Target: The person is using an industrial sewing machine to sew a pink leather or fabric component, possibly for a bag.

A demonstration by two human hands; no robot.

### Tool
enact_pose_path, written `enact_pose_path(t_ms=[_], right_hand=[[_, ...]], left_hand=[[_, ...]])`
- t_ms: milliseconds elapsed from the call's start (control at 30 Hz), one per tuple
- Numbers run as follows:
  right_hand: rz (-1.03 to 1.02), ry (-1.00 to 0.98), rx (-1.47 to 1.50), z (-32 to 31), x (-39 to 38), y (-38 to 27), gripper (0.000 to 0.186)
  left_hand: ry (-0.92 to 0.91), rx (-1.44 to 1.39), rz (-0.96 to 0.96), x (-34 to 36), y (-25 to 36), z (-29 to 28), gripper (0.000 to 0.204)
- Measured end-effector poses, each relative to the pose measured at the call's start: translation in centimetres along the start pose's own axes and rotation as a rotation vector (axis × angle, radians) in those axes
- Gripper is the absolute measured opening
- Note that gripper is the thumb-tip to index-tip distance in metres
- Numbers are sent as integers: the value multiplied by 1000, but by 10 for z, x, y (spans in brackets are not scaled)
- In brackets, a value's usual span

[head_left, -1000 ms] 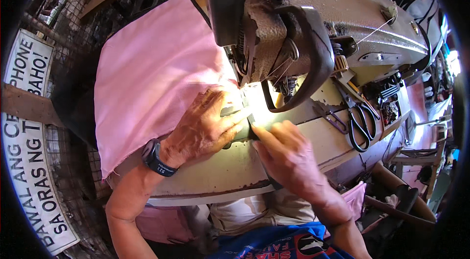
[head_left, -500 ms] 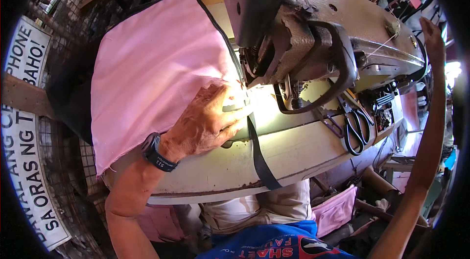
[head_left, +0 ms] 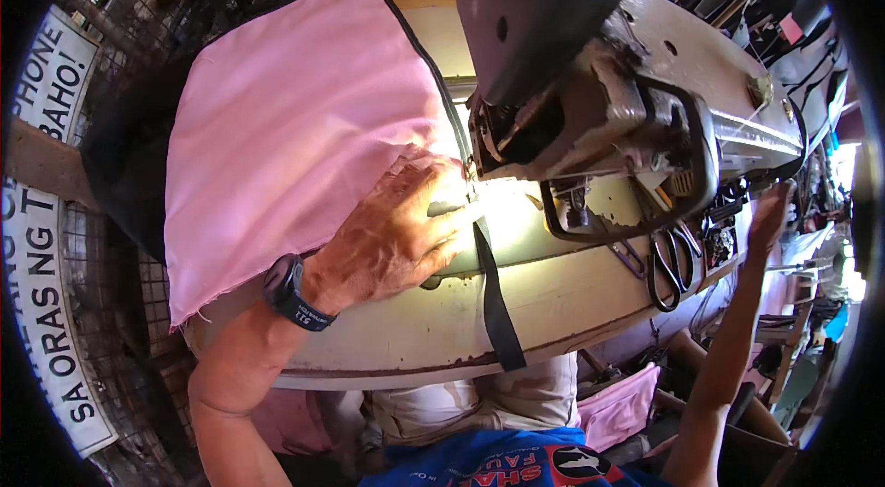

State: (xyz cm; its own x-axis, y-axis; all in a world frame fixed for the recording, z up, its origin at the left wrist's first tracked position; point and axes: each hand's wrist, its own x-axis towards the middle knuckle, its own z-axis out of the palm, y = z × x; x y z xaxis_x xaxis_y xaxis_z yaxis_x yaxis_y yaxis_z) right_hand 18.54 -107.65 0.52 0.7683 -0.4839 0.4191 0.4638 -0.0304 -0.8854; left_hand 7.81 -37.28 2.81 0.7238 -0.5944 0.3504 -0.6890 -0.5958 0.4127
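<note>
A pink cloth panel [head_left: 295,137] with black edging lies to the left of the sewing machine [head_left: 590,109], its edge running up to the lit needle area. My left hand [head_left: 396,229], with a watch on the wrist, lies over the panel's near corner. Its fingers are closed together at the needle area, pinching the black binding tape [head_left: 500,307] where it meets the cloth. From there the tape hangs down over the table's front edge. My right hand [head_left: 772,215] is beside the machine's right end, apart from the cloth; its fingers are too blurred to read.
Black-handled scissors [head_left: 671,270] lie on the table [head_left: 406,335] below the machine head, near a tray of small metal parts [head_left: 724,234]. Pink cloth [head_left: 622,409] lies beside my lap. At the left, a lettered sign [head_left: 69,303] hangs by wire mesh.
My right hand has come down from a raised position to beside the machine's right end. My left hand stays on the cloth and tape. The view has shifted slightly.
</note>
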Motion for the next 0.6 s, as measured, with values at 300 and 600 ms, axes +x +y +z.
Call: enact_pose_path(t_ms=[300, 600], right_hand=[[-730, -109, -1093, 43, 56, -90, 44], [-443, -964, -677, 327, -325, -153, 31]], left_hand=[[-88, 216, -50, -31, 2, -46, 63], [-105, 739, -517, -196, 2, -106, 78]])
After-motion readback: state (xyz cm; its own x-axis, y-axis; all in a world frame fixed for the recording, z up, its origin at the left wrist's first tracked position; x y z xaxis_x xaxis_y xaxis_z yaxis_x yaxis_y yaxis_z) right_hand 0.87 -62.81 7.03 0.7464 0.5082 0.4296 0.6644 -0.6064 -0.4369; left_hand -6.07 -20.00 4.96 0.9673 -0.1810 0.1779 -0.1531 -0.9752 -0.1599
